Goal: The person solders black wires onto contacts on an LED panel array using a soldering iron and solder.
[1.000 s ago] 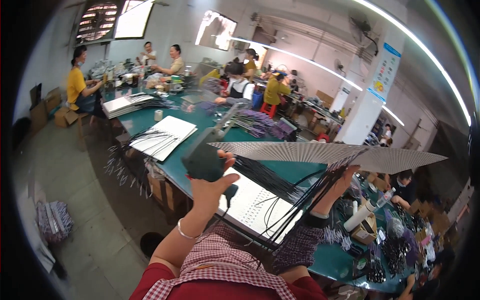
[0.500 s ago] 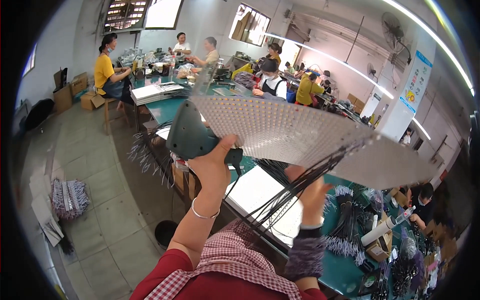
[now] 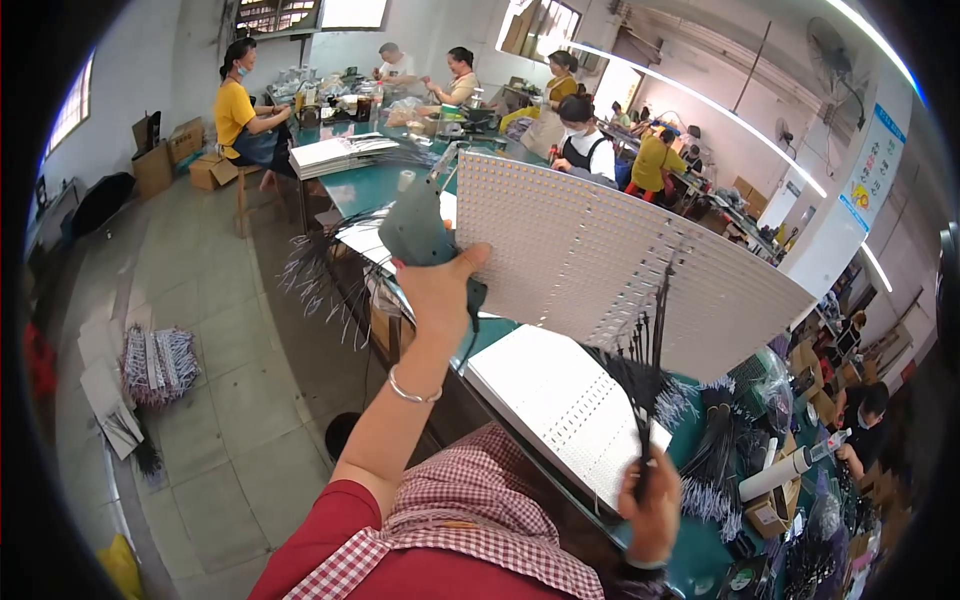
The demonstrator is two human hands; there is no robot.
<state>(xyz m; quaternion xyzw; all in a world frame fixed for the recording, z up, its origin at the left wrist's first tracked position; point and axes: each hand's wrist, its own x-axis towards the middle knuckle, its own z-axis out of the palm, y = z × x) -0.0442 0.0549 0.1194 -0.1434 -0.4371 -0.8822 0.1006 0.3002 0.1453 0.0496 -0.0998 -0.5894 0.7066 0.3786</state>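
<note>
Your left hand (image 3: pixel 438 290) clamps a corded green hand tool (image 3: pixel 413 225), its thumb over the left edge of the LED panel (image 3: pixel 560 235), apparently steadying it at centre; your right hand (image 3: pixel 656 510), lower right, is closed around black wires (image 3: pixel 644 400), seemingly keeping them bunched.

A person (image 3: pixel 255 135) in a yellow shirt (image 3: pixel 233 110) sits near brown boxes (image 3: pixel 210 171) on the floor (image 3: pixel 225 285). A big fan (image 3: pixel 832 50) is up high near a white post (image 3: pixel 832 222).
</note>
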